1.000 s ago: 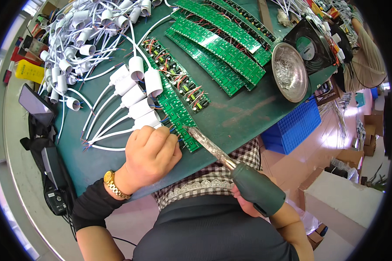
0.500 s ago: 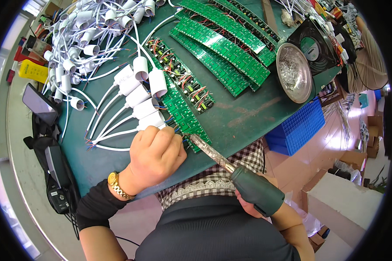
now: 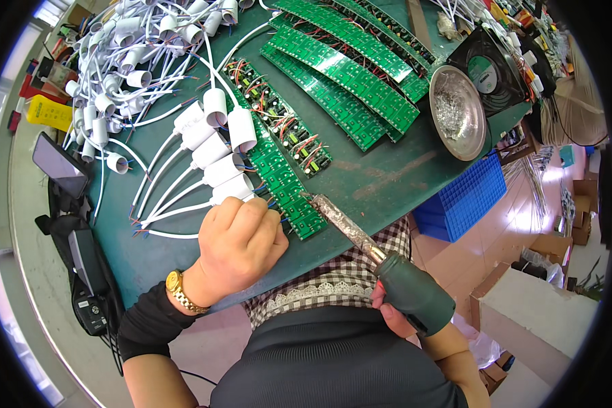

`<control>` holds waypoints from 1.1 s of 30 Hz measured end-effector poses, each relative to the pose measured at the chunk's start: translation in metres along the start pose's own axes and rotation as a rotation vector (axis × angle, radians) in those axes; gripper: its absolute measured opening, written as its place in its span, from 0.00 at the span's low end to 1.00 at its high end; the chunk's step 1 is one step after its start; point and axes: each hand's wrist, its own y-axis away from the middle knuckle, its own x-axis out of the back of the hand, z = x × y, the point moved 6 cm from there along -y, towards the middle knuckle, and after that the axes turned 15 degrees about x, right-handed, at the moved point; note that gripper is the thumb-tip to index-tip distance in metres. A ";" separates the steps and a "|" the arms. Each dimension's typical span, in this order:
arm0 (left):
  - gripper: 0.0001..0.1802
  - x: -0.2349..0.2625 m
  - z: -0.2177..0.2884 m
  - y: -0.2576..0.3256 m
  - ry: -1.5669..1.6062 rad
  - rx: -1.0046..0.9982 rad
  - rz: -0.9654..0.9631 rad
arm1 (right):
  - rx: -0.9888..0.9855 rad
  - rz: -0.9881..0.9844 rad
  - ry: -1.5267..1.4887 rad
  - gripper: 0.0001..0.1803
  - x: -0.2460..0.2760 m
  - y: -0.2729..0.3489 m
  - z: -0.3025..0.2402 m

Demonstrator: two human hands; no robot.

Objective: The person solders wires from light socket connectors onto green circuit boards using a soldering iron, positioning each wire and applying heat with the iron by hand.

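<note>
My right hand [image 3: 396, 314] is wrapped around the dark green handle of a soldering iron [image 3: 350, 231]. Its metal tip points up and left, close to the edge of a long green circuit board strip [image 3: 277, 178]. Beside the lower end of that strip, my left hand [image 3: 241, 238] is closed with fingers curled down; what it pinches is hidden beneath them. White lamp sockets [image 3: 211, 151] lie in a row along the strip's left side, their cables fanning out to the left. A second strip with components facing up [image 3: 289, 126] lies just beyond.
Stacked green circuit boards [image 3: 347, 75] lie at the far middle. A metal bowl [image 3: 455, 112] with solder scraps stands by a black fan [image 3: 489, 75] at right. Many white sockets [image 3: 132, 61] are heaped far left, near a phone [image 3: 61, 163]. Below the table's edge sits a blue crate [image 3: 462, 197].
The soldering iron has moved slightly right, its tip lifting from beside my left fingers to the strip's right edge. My left hand stays almost in place.
</note>
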 end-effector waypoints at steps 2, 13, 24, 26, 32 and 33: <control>0.17 0.000 0.000 0.000 -0.002 0.004 -0.001 | 0.041 -0.016 0.056 0.16 0.001 0.009 0.010; 0.16 0.005 -0.007 -0.001 0.114 0.063 0.011 | 0.111 -0.122 0.236 0.19 0.001 0.020 0.012; 0.16 0.000 -0.010 -0.003 0.163 0.088 -0.058 | 0.136 -0.171 0.300 0.14 0.002 -0.004 -0.018; 0.16 -0.001 -0.008 -0.004 0.164 0.081 -0.065 | 0.088 -0.133 0.296 0.13 0.003 0.006 -0.009; 0.16 -0.002 -0.005 -0.006 0.163 0.075 -0.076 | -0.043 -0.133 0.060 0.14 0.010 0.032 0.026; 0.16 -0.003 -0.005 -0.005 0.161 0.081 -0.069 | -0.080 -0.140 0.072 0.15 0.008 0.029 0.025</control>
